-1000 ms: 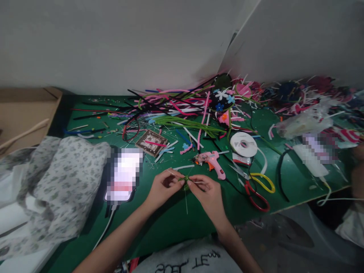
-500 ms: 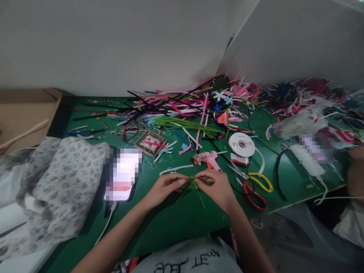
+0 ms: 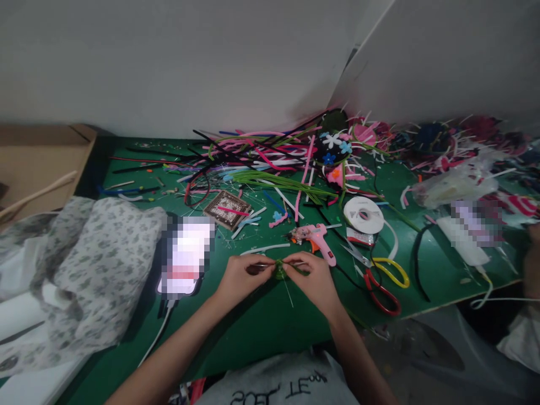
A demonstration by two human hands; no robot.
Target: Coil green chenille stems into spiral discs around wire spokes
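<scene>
The grey shirt (image 3: 282, 368) bears unclear, unreadable lettering (image 3: 300, 388).

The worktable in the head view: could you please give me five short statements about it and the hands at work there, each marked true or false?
1. The left hand and the right hand both hold the small green piece. True.
2. The glue gun is blue. False: it is pink.
3. The scissors have one red and one yellow handle loop. True.
4. The white spool is inside the cardboard box. False: it lies near the glue gun and scissors.
5. A thin pale strand sticks out from the green piece toward the person's body. True.
</scene>
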